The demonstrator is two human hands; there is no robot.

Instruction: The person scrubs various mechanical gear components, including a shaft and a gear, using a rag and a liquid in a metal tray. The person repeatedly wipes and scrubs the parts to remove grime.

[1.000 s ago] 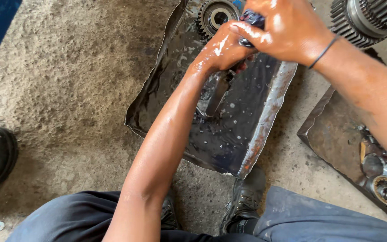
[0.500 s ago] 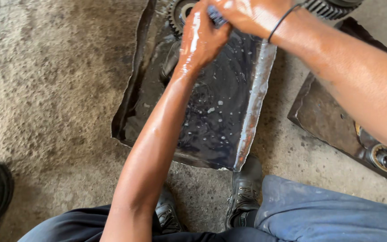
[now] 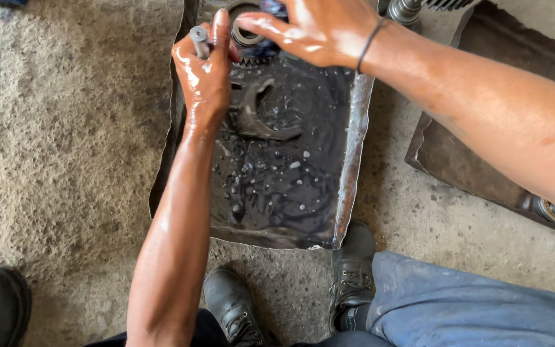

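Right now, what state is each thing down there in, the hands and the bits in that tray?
left hand: wet, closed around a small grey metal pin
right hand: wet, fingers spread over a ring-shaped part
metal tray: on the floor, holding dark oily liquid
fork-shaped part: lying in the liquid
second tray: on the floor at the right

Metal trays point(image 3: 354, 160) on concrete floor point(image 3: 65, 160)

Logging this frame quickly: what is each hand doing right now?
Left hand: closed around a short grey metal rod.
Right hand: fingers spread over a gear; a grip cannot be told.
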